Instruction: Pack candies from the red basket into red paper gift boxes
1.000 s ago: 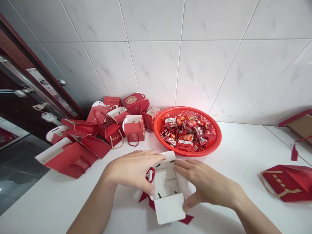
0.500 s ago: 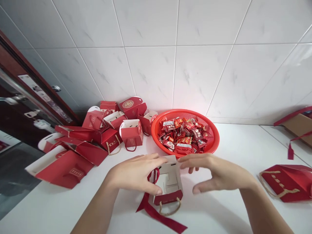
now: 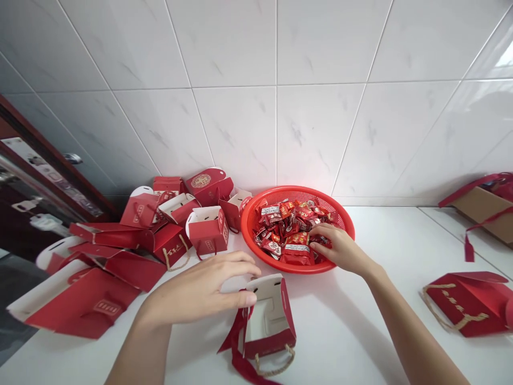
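An open red box (image 3: 270, 343) with a pale inside and a rope handle stands on the white table, and nothing shows inside it. My left hand (image 3: 208, 291) is at its left rim, thumb and fingers apart. A dark red ribbon (image 3: 240, 342) hangs along the box's left side onto the table. Behind the box is a red plastic basket (image 3: 348, 224) of wrapped sweets (image 3: 298, 240). My right hand (image 3: 336, 246) reaches into the basket's right part, its fingertips among the sweets; whether it grips one is unclear.
Several open red boxes (image 3: 108, 299) are heaped at the left by the tiled wall. A closed red box (image 3: 465, 305) with a rope handle lies at the right. Behind it is a cardboard box (image 3: 483, 211) with red ribbon. A dark door frame (image 3: 52, 160) borders the left side.
My right hand has moved from beside the open box up and into the basket. My left hand stays at the box. The whole view has shifted slightly.
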`<state>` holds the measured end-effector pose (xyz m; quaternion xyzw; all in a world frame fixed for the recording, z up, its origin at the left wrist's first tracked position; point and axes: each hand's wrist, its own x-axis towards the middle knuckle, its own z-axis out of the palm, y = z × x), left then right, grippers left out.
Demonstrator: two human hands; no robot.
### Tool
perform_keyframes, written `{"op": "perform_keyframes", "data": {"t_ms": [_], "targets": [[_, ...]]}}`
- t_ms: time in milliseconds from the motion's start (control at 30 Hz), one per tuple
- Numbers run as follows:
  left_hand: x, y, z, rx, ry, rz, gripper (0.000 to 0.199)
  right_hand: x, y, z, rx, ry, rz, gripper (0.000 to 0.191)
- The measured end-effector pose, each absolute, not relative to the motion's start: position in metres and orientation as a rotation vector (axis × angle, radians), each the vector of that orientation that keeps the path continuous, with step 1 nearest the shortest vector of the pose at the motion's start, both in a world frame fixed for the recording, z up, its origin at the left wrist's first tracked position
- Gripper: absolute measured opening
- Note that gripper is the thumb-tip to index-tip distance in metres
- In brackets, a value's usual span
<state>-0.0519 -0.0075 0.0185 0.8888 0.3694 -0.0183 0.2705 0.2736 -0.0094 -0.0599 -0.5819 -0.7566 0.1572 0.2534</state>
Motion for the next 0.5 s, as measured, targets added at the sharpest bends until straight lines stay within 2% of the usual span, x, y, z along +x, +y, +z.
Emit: {"op": "perform_keyframes", "data": {"t_ms": [333,500], "targets": [[-0.032,0.04,-0.004,2.279,1.084,0.444,0.037,0.264,-0.008,-0.057,-1.835,-2.117,0.374,0.026],[-0.005,0.082,-0.014,2.369,1.109,0.403,0.037,0.258,-0.001,-0.056,-1.782,-2.208,0.335,0.024]]}}
